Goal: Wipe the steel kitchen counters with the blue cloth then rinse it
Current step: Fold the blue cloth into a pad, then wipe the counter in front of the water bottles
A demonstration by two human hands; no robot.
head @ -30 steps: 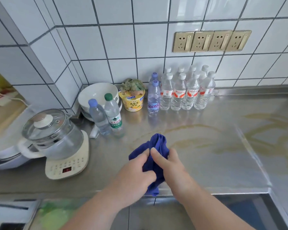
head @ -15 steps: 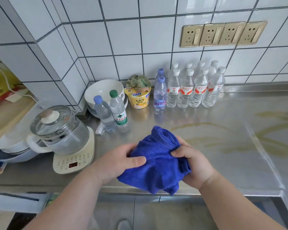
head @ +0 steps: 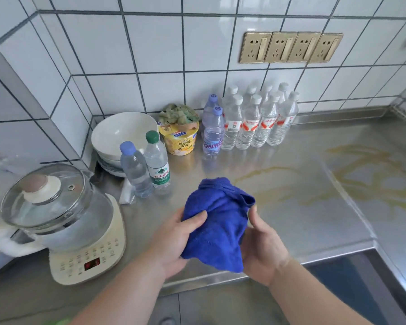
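A: Cloth point(head: 217, 225), blue and bunched, is sitting between both hands just above the near edge of the steel desk point(head: 298, 216). Left hand point(head: 174, 245) is gripping its left side, thumb curling over the top; right hand point(head: 261, 247) is cupping the right side, fingers point(head: 252, 213) curling up against the fabric.

B: Is it touching the desk?

A: I cannot tell; the far fold is hanging over the surface and the lower corner is drooping past the edge.

B: Which way is the dirt lying?

A: Yellowish streaks point(head: 352, 177) are spreading ahead and to the right of the hands, nearer the right hand. The bundle's long axis is running from the person outward, toward the wall. My judgement: the wipe is about to begin, and the sweep is going to have to head right and forward.

B: And the containers?

A: At the back, water bottles point(head: 259, 118) are standing in a tight cluster, seemingly full. Two more bottles point(head: 145, 165) are standing left of the cloth. A yellow cup point(head: 179, 139) is holding a crumpled green rag point(head: 178, 113). Stacked white bowls point(head: 120, 134) are showing nothing inside the top one. A glass kettle point(head: 54, 205) is sitting on its base at the left, lid on.
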